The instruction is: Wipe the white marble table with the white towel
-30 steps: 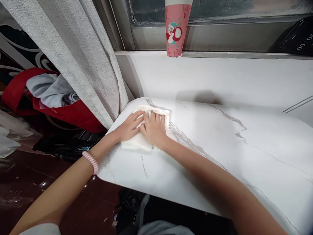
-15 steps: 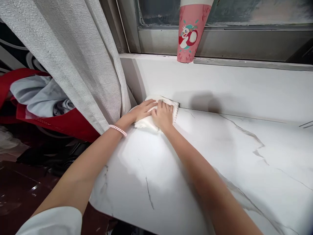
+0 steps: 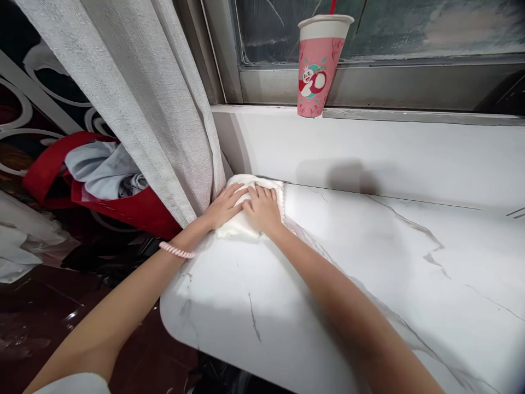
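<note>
Cloth [image 3: 240,224] under both flat hands [image 3: 262,210].

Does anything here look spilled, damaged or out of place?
No spill or damage shows. Both hands, left and right, press a white cloth flat at the marble table's back left corner. The pink cup stands upright on the window ledge.
</note>
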### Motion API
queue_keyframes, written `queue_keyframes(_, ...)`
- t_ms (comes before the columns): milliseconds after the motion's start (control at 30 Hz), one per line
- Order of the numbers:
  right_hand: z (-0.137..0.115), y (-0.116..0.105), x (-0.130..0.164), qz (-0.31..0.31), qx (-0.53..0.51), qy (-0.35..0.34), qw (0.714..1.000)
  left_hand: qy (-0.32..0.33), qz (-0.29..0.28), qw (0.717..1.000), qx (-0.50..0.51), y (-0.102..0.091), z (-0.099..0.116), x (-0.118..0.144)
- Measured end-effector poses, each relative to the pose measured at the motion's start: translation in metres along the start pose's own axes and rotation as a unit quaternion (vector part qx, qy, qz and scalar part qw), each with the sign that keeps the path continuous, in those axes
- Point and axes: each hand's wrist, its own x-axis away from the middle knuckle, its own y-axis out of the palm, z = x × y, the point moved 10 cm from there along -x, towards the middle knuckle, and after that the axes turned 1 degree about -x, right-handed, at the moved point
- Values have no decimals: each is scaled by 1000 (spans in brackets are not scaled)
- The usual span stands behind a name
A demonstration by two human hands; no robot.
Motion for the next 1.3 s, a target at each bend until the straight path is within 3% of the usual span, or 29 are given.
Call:
queue_keyframes(200,-62,-2,81,-29,-34,-81,996,-43,40,998,-31,-6,24,118)
queue_keyframes(333,-95,-12,143,-44,-36,-154,986,-62,76,994,-57,-1,53,194)
queue_keyframes(433,-106,-21,174,-51,-39,-189,980,-57,101,990,-77,1,74,226)
queue_keyframes(500,-105,-24,180,-51,-39,-196,979,-55,94,990,-84,4,80,230)
queue_keyframes(567,-98,-24,174,-49,-41,-189,980,-50,72,993,-81,7,77,219)
queue_keyframes(667,-78,-19,141,-46,-42,-159,985,-51,43,996,-58,8,59,176)
queue_keyframes(767,-46,-14,94,-35,-24,-107,993,-43,19,998,-32,7,36,108)
queue_keyframes(867,-6,-14,49,-22,7,-44,999,-9,-8,1000,-15,12,27,32)
queue_keyframes(1000,52,-28,11,9,42,29,999,32,-20,999,-18,26,43,-57)
queue_keyframes(1100,97,-46,2,38,54,73,995,40,-7,999,-35,41,69,-102)
queue_keyframes(1200,128,-61,4,49,46,87,994,39,-1,999,-37,54,94,-124)
queue_keyframes(1300,138,-69,12,37,47,92,994,43,0,998,-35,59,108,-124)
